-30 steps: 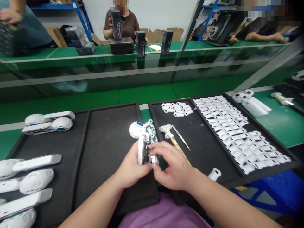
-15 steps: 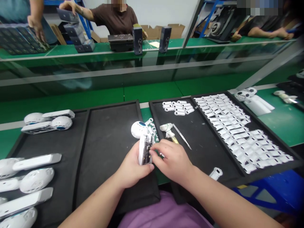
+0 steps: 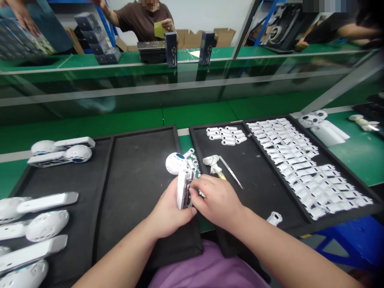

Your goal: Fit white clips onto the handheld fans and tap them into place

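Two fingers and a thumb of our left hand point(image 3: 171, 212) wrap a white plastic housing point(image 3: 180, 191), holding it firmly above a black foam tray point(image 3: 135, 208). Its long axis stands nearly upright, top end tipped slightly away from us, with exposed circuitry facing right. Our right hand point(image 3: 216, 200) is curled almost closed, its fingertips point(image 3: 193, 191) touching that open side; we cannot tell whether they grip anything. A round white shell point(image 3: 174, 163) lies just beyond.

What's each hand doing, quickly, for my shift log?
Left hand: closed, holding a white plastic casing.
Right hand: curled against the casing's open side; whether it grips anything cannot be told.
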The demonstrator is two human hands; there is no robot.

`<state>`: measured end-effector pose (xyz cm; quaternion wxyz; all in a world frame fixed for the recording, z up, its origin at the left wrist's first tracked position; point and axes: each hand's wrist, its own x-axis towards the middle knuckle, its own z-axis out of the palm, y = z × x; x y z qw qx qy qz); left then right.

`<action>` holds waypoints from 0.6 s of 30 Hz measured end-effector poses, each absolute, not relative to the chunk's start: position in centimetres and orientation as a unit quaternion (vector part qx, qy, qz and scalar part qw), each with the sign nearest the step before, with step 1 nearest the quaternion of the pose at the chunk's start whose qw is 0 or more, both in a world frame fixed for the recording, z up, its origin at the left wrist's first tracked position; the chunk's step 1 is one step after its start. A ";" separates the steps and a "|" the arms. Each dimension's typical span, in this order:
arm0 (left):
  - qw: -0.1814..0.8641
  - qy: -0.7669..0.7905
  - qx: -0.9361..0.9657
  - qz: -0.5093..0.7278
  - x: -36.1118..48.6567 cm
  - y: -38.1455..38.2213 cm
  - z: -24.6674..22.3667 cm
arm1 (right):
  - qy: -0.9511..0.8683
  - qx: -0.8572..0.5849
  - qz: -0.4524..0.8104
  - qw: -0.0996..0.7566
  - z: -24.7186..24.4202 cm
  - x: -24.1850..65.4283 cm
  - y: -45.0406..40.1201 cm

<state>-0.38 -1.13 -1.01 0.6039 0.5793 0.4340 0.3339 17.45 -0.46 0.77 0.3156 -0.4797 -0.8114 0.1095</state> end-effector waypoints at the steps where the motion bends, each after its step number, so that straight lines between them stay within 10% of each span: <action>1: 0.604 0.432 0.581 0.335 -0.3 -1.1 -1.0 | -0.811 -0.480 0.117 0.314 0.8 17.4 -0.4; 12: 0.409 0.496 0.675 0.363 -0.5 -1.8 -1.5 | -0.421 -0.533 0.676 0.284 2.0 16.7 -0.1; 18: 0.312 0.447 0.756 0.362 -0.7 -1.7 -1.7 | -0.315 -0.502 0.761 0.265 2.4 16.7 0.2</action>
